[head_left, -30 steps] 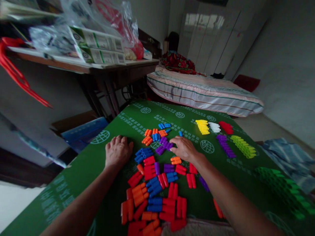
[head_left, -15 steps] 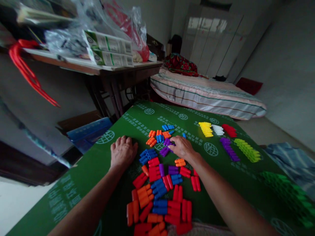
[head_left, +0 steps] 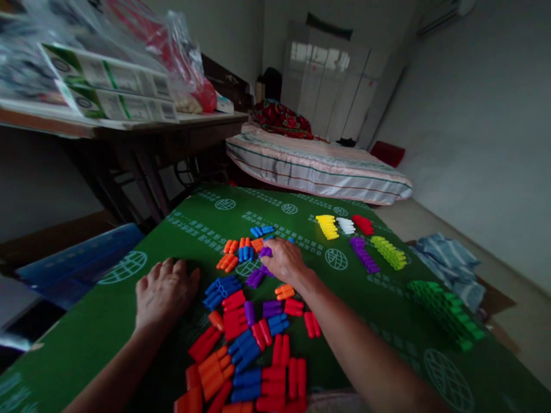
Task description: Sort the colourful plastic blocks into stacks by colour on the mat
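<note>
Being pinched, as far as can be judged, between the thumb and fingertips of the right hand (head_left: pixel 284 261), a purple piece (head_left: pixel 266 252) is found just beside an orange piece (head_left: pixel 257 245). Compared with half a second ago, that hand has been shifted slightly toward the orange piece, and the view has been swung rightward; attention is thus judged to be centred on the pinched piece. A glossy, rounded surface is shown by it, though much is hidden by fingers. Just nearer the body, other purple pieces (head_left: pixel 255 279) are laid on the green counter (head_left: pixel 379 301). Near some blue pieces (head_left: pixel 221 291), the left hand (head_left: pixel 166 289) is rested palm down, fingers loosely spread, nothing seen in it. Farther right, a yellow row (head_left: pixel 328 227), a purple row (head_left: pixel 364 255) and a green block (head_left: pixel 446 314) are set out.
</note>
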Available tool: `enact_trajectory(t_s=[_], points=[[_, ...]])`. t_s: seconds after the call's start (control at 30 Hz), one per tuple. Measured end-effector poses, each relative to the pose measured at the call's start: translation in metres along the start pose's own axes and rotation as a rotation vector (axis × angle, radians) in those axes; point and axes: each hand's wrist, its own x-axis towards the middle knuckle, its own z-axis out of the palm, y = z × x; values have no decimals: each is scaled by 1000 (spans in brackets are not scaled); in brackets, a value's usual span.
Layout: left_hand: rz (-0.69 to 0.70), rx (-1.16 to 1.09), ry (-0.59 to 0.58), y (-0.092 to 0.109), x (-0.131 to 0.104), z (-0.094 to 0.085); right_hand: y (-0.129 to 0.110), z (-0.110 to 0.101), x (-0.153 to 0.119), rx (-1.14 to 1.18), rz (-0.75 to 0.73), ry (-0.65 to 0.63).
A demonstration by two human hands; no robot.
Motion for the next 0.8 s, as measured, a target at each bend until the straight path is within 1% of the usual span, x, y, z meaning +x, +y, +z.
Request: enact_trajectory(t_s=[0.07,0.13,0.17,0.27,0.33,0.4,0.53,0.6,0.7,0.8], points=[[3,-3,-6,0,1,0,21,-10,-17,56,-20,20],[-4,1,-15,1,2,0,48,-15,-39,110,-40,4],[-8,3,-15,1,3,0,62,-17,-51,139,-49,-9],[-9,11,-11,1,3,0,101,-16,-85,192,-9,-45],[-12,20,-18,2,3,-1,120,-16,-103,183,12,-69],[-17,31,-33,3,2,-3,134,-18,-116,145,2,-91],[-14,33,-36,3,2,-3,151,-20,-127,88,-45,-132],[-17,26,-32,4,3,-3,156,-18,-129,91,-24,-111],[-24,11,-40,4,4,-2,153,-14,-132,84,77,-40],[-22,-6,-47,5,4,-4,141,-12,-133,48,220,10]])
